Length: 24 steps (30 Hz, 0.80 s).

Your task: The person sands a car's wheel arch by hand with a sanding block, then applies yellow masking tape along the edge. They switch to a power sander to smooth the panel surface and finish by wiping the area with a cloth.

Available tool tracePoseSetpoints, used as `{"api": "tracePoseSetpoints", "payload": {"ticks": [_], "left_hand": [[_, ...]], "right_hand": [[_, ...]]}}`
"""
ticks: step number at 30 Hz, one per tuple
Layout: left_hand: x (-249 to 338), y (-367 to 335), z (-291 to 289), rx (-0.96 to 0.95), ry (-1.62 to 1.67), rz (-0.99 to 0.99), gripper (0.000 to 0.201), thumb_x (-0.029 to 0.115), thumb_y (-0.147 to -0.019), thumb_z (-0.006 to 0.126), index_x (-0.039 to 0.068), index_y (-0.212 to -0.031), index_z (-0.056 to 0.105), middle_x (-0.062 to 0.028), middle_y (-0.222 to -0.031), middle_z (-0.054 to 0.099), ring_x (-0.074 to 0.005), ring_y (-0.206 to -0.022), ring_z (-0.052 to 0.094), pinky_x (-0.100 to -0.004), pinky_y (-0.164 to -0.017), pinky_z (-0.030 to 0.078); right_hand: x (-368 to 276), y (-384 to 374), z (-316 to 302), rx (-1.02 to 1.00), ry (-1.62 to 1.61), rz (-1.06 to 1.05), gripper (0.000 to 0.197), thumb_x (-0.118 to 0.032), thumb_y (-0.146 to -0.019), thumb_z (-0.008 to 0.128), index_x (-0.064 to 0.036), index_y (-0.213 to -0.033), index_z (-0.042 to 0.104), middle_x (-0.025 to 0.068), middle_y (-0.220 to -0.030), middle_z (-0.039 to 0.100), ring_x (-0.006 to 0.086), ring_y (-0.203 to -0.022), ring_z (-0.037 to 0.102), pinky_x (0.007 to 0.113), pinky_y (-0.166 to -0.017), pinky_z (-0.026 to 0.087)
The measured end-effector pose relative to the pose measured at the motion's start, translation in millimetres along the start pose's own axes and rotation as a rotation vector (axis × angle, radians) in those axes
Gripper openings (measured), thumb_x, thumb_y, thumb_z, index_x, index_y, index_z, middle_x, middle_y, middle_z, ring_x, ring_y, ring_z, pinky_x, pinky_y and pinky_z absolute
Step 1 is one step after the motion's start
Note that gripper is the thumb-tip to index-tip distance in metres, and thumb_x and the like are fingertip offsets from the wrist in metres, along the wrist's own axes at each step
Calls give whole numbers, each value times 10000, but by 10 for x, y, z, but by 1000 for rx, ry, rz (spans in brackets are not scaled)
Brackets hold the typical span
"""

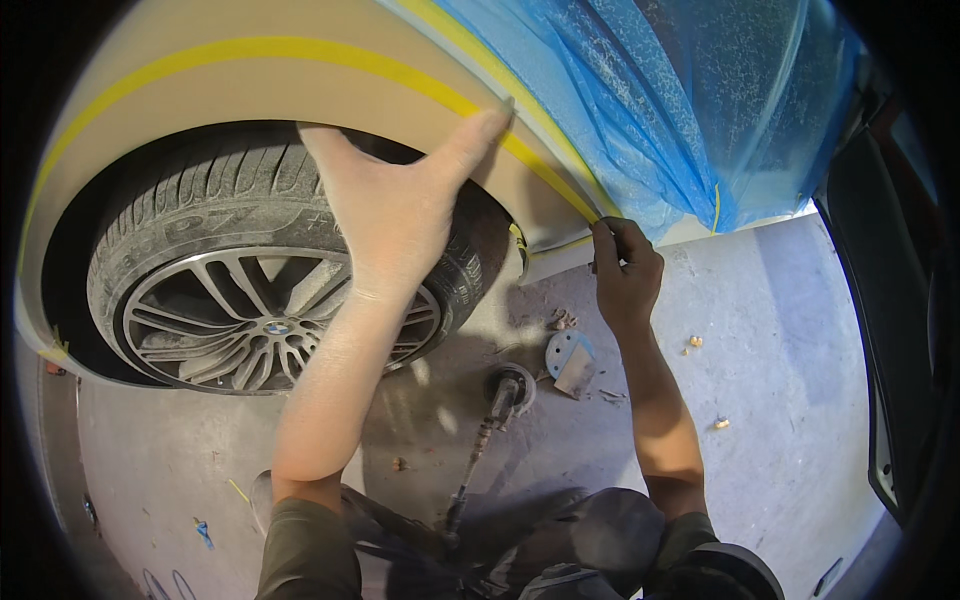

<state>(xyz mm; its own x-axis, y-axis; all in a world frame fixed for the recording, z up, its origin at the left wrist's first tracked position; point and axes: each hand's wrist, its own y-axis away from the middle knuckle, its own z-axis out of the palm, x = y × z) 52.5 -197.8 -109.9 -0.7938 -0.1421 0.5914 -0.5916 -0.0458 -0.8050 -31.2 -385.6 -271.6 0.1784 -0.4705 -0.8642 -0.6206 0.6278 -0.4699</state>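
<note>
My left hand (395, 215) is at the top of the wheel arch. Its fingers hook behind the lip of the beige car fender (400, 50), where their tips are hidden, and the thumb presses on the outer face, across a curved strip of yellow tape (290, 48). My right hand (627, 265) has its fingers pinched at the lower end of the yellow masking tape (560, 140) along the fender's rear edge. That tape borders blue masking film (640, 120) over the panel behind. Under my left hand stands the tyre (200, 190) with its multi-spoke wheel rim (235, 335).
On the concrete floor between my arms stands a round-headed sander (510, 390) with a long hose. Beside it lie a perforated sanding disc (567, 350) and scraps. A small blue item (204, 532) lies at lower left. A dark open door panel (875, 300) is at right.
</note>
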Motion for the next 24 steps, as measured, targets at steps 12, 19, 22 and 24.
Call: {"api": "tracePoseSetpoints", "payload": {"ticks": [12, 19, 22, 24], "left_hand": [[33, -153, -108, 19, 128, 28, 578, 155, -883, 843, -52, -1322, 530, -115, -1246, 628, -179, -1152, 611, -319, -1075, 443], [47, -176, -169, 38, 165, 12, 588, 155, -887, 842, -54, -1330, 517, -125, -1240, 627, -180, -1140, 616, -315, -1053, 464], [110, -256, -241, 76, 288, 4, 564, 124, -900, 829, -39, -1341, 517, -114, -1214, 644, -175, -1101, 631, -308, -1015, 490], [113, -277, -241, 55, 289, 16, 551, 125, -907, 821, -36, -1340, 520, -113, -1221, 642, -171, -1095, 634, -315, -1018, 494]], "right_hand": [[-18, 61, -6, 5, 6, -57, 123, -116, -935, 717, -6, -879, 713, 77, -573, 578, 165, -490, 504, 303, -526, 401], [-38, 40, -76, 33, -62, -14, 92, -90, -938, 712, -3, -909, 719, 56, -597, 608, 106, -514, 525, 279, -534, 414], [-52, 72, -114, 57, -97, -34, 79, -81, -933, 714, -5, -911, 721, 50, -588, 597, 100, -507, 511, 281, -539, 412], [-52, 83, -123, 45, -70, -32, 79, -79, -935, 710, -6, -907, 719, 52, -579, 585, 102, -499, 501, 285, -533, 405]]}}
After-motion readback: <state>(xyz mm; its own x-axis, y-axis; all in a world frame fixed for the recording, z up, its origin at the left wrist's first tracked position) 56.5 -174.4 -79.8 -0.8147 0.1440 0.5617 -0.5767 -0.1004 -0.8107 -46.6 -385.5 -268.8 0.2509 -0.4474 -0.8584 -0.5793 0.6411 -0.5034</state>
